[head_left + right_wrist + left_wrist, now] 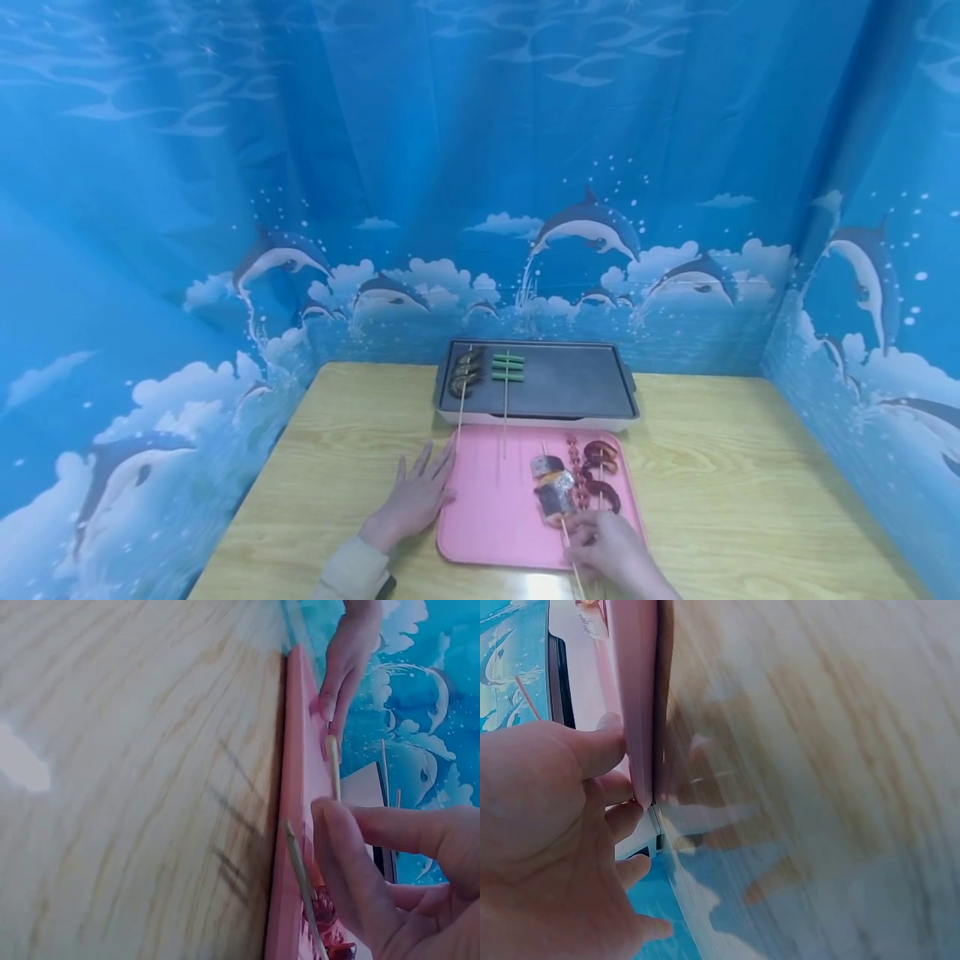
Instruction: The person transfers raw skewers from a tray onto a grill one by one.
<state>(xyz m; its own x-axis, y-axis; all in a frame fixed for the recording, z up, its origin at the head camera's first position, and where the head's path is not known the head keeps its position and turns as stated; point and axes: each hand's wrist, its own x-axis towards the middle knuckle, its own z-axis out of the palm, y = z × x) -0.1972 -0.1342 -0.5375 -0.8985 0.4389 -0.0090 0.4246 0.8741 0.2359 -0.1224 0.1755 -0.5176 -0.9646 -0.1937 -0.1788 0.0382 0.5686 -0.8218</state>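
My right hand [609, 546] pinches the wooden stick of a skewer with silver-skinned fish pieces [557, 493] over the right half of a pink tray [480, 521]. In the right wrist view, thumb and fingertips [341, 821] meet on that stick [333, 761]. Right of the fish lie a skewer of small red pieces [575, 467] and one of dark red curled pieces [606, 496], both on the tray. My left hand [415, 500] spreads its fingers beside the tray's left edge. In the left wrist view its thumb [604, 746] touches the tray's rim [639, 697].
Behind the tray stands a black griddle [573, 379]. On its left side lie a dark skewer [467, 375] and a skewer of green pieces [507, 367], sticks reaching toward the tray. The wooden table [712, 483] meets a blue dolphin-print curtain [465, 208].
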